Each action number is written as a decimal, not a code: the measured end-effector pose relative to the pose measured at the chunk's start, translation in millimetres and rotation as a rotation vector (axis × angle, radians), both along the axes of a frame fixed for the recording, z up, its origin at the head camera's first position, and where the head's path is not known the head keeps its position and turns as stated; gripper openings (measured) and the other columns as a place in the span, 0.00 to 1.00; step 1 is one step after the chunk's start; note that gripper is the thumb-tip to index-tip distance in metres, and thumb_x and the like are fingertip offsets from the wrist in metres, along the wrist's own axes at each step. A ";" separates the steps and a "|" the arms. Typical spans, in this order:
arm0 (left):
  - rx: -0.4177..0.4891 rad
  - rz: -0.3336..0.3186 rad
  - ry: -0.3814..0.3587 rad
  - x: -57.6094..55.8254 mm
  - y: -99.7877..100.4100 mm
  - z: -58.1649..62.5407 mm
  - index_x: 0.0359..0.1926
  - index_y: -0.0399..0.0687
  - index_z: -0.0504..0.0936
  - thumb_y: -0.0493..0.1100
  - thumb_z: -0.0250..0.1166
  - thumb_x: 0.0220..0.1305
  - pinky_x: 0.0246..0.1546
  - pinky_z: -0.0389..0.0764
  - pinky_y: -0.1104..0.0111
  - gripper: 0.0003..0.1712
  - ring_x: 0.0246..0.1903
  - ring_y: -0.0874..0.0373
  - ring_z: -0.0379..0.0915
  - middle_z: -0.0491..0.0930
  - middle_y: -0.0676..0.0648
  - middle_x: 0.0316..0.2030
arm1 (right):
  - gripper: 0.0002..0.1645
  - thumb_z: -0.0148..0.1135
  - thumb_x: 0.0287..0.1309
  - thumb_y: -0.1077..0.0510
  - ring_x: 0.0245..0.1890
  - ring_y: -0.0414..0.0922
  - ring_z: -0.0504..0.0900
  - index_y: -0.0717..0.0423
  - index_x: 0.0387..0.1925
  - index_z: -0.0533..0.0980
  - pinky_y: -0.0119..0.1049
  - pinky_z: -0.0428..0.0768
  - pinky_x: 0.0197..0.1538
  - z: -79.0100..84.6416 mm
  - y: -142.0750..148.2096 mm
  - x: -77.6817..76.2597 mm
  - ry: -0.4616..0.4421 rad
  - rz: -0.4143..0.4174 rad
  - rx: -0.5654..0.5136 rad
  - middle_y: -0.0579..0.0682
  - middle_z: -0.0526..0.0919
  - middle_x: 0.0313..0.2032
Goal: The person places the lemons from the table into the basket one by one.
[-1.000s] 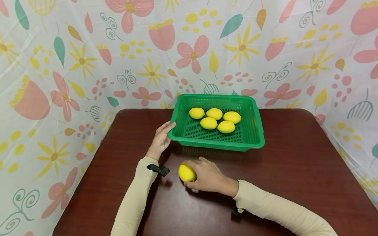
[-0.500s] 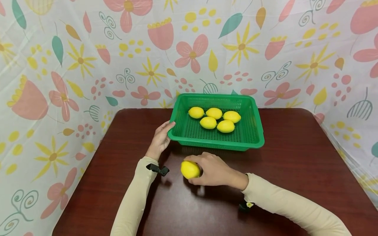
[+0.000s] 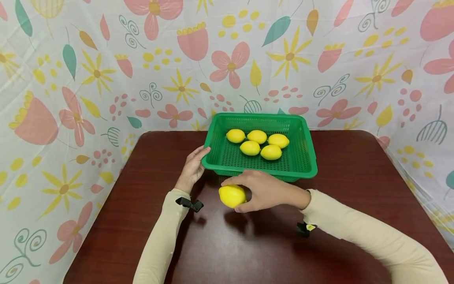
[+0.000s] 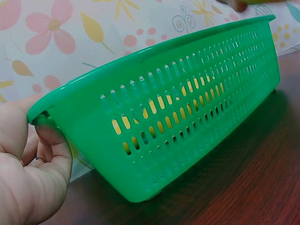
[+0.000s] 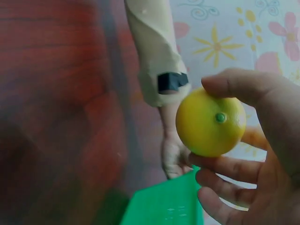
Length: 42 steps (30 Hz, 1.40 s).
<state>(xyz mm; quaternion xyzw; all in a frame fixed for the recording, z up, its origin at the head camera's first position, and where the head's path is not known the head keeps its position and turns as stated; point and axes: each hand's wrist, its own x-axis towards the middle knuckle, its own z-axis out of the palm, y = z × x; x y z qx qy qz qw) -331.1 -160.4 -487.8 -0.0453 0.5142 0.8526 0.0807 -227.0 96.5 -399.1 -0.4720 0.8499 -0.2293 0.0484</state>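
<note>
My left hand [image 3: 191, 170] grips the front left corner of a green plastic basket [image 3: 311, 157]. In the left wrist view the thumb is over the basket's rim [image 4: 117, 61] and the fingers are curled beneath it. A yellow lemon [image 3: 232, 196] is pinched between the thumb and fingers of my right hand [image 3: 266, 191], just above the table and in front of the basket. The right wrist view shows the lemon's green stem end [image 5: 221, 117]. Several more lemons [image 3: 250, 148] lie inside the basket, grouped toward its middle and back.
The dark reddish-brown table [image 3: 354, 189] carries the basket near its back edge. A floral-print cloth [image 3: 232, 35] hangs behind the table and along its sides. Black straps, one [image 3: 189, 204] on the left wrist, sit on both sleeves.
My right hand has lifted the lemon off the table and moved it forward and slightly right, closer to the basket. My left hand and the basket have stayed put.
</note>
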 end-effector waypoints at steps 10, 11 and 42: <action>0.016 0.010 -0.009 2.3 -4.8 -2.6 0.67 0.37 0.74 0.40 0.65 0.73 0.40 0.87 0.73 0.25 0.38 0.61 0.86 0.82 0.40 0.51 | 0.41 0.73 0.58 0.37 0.43 0.37 0.75 0.41 0.70 0.72 0.33 0.80 0.42 33.4 10.7 -32.7 -0.078 0.119 0.007 0.32 0.79 0.58; 0.019 0.010 -0.009 2.2 -4.7 -2.7 0.68 0.37 0.73 0.40 0.64 0.74 0.40 0.87 0.73 0.25 0.39 0.61 0.86 0.82 0.40 0.52 | 0.41 0.73 0.58 0.38 0.43 0.36 0.76 0.41 0.71 0.72 0.33 0.81 0.42 35.4 11.4 -37.2 -0.089 0.135 0.009 0.32 0.79 0.58; 0.025 0.002 0.003 -1.5 -0.6 -1.1 0.69 0.37 0.73 0.40 0.64 0.74 0.39 0.87 0.73 0.26 0.39 0.60 0.85 0.81 0.39 0.53 | 0.43 0.76 0.58 0.45 0.58 0.52 0.79 0.45 0.73 0.70 0.51 0.79 0.60 18.0 -4.2 -199.7 -0.292 -0.065 0.137 0.50 0.80 0.62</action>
